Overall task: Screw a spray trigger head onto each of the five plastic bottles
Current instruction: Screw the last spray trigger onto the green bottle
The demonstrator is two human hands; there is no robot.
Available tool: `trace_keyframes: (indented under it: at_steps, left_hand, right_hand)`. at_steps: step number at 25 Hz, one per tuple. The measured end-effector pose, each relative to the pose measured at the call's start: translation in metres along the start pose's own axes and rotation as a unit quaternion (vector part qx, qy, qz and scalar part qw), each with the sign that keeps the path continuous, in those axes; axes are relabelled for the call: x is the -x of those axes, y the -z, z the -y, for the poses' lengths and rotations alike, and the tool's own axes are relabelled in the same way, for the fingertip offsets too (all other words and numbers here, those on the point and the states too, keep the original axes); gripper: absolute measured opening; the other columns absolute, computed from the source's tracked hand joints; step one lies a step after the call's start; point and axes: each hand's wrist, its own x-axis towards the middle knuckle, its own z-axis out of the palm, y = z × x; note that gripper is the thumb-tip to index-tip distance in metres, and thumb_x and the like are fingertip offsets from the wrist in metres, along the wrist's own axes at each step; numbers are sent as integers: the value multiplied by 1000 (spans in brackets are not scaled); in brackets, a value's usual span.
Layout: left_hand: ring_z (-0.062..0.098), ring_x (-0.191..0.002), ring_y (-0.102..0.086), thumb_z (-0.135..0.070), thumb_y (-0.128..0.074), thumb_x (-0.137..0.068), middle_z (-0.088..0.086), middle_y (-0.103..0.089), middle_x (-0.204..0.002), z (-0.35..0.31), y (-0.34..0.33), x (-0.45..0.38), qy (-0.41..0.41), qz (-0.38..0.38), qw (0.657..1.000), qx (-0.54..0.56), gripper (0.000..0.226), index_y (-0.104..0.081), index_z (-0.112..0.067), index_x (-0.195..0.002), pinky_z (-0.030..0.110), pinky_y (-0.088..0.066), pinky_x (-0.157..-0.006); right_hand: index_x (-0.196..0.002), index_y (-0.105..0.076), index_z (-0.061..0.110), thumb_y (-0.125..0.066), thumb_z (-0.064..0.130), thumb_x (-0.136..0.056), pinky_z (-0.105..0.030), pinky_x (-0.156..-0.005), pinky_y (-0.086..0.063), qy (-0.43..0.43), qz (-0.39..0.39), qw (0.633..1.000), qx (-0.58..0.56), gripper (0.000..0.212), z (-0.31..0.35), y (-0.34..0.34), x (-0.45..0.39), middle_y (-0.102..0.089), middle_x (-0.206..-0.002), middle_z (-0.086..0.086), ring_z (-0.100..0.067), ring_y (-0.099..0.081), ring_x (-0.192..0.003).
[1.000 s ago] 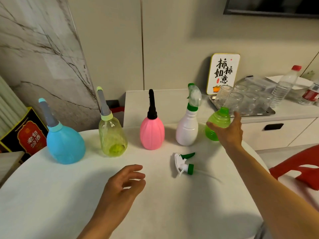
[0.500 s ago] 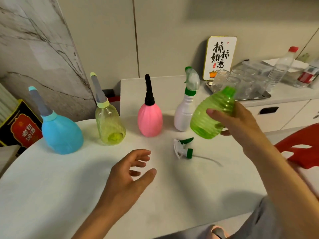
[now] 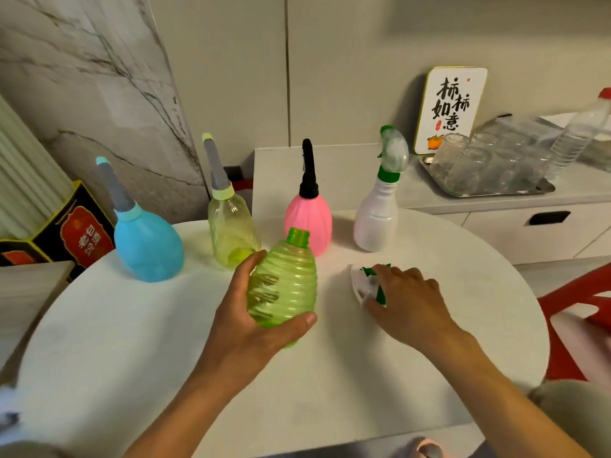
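My left hand (image 3: 251, 322) grips the ribbed green bottle (image 3: 284, 282), upright and open-necked, just above the round white table (image 3: 132, 342). My right hand (image 3: 410, 299) lies over the white and green spray trigger head (image 3: 363, 280) on the table, fingers curled around it. Behind stand a blue bottle (image 3: 148, 246), a yellow-green bottle (image 3: 231, 229), a pink bottle (image 3: 309, 219) and a white bottle (image 3: 377, 216), each with a head on it.
A counter behind the table carries a metal tray of glasses (image 3: 479, 166), a framed sign (image 3: 449, 107) and a water bottle (image 3: 582, 133). A black and red box (image 3: 69, 233) stands at the left. A red chair (image 3: 578, 312) is at the right.
The green bottle passed from my right hand to my left and came down to the table's middle. My right hand dropped onto the loose trigger head.
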Motion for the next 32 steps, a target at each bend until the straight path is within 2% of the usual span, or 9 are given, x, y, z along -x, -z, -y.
trace_keyframes:
  at_steps: [4, 6, 7, 9, 12, 16, 26, 29, 32]
  left_hand:
    - [0, -91, -69, -52, -89, -48, -29, -65, -108, 2, -4, 5, -3, 29, 998, -57, 91, -39, -63, -124, 25, -58, -73]
    - [0, -94, -68, -53, -89, -50, -27, -65, -111, 3, -3, 8, -11, 43, 996, -82, 91, -39, -61, -125, 27, -57, -77]
    - [1, -96, -68, -53, -89, -51, -25, -65, -112, 4, -3, 9, -15, 49, 995, -90, 92, -39, -58, -127, 27, -56, -79]
    - [3, -98, -67, -52, -90, -52, -22, -65, -115, 3, -4, 10, -25, 56, 993, -102, 94, -39, -54, -131, 30, -56, -83]
    - [1, -100, -65, -57, -88, -52, -24, -62, -117, 4, -9, 11, -39, 66, 987, -138, 96, -36, -56, -132, 28, -55, -84]
    - [-5, -103, -58, -63, -83, -51, -35, -53, -118, 9, -13, 14, -52, 73, 977, -194, 96, -31, -60, -131, 18, -50, -83]
    - [-1, -104, -59, -60, -85, -52, -28, -56, -121, 12, -11, 12, -54, 61, 976, -204, 98, -32, -58, -134, 25, -54, -85]
    - [1, -108, -58, -60, -85, -52, -28, -54, -124, 10, -11, 13, -68, 58, 972, -217, 99, -31, -56, -135, 26, -53, -87]
    - [0, -109, -56, -58, -83, -54, -29, -52, -125, 7, -7, 12, -88, 47, 966, -239, 97, -30, -57, -135, 24, -52, -87]
  right_hand:
    - [-125, -62, 25, -47, 44, -97, -37, -84, -40, -24, -26, 999, 22, 37, 5, -17, -7, -64, -121, 0, -26, -54, -108]
    - [-114, -69, 22, -57, 41, -94, -34, -78, -42, -24, -104, 983, -152, 30, 5, -8, -10, -70, -104, 1, -28, -60, -97]
    - [-104, -72, 20, -63, 37, -93, -32, -73, -43, -30, -134, 942, -307, 23, 5, -1, -9, -71, -91, 3, -28, -63, -88]
    - [-89, -70, 21, -64, 31, -93, -25, -69, -45, -44, -179, 782, -595, 12, 1, 20, -6, -74, -81, 11, -21, -66, -80]
    - [-102, -66, 21, -51, 28, -102, -38, -89, -51, -44, -158, 585, -794, 17, -9, 45, -3, -78, -109, -1, -20, -69, -109]
    - [-143, -48, 19, -34, 35, -108, -40, -93, -51, -42, -161, 473, -865, 41, -21, 53, 0, -70, -128, 2, -21, -63, -121]
    - [-116, -57, 18, -43, 30, -105, -42, -86, -51, -34, -165, 520, -837, 22, -1, 47, 3, -74, -120, -2, -22, -66, -106]
    - [-125, -61, 10, -58, 36, -89, -40, -85, -51, -8, -102, 578, -810, 44, 21, 28, 12, -73, -121, -7, -24, -67, -110]
    - [-116, -70, 21, -72, 43, -80, -32, -81, -52, 30, -26, 626, -779, 43, 41, 17, 21, -76, -109, 0, -15, -68, -100]
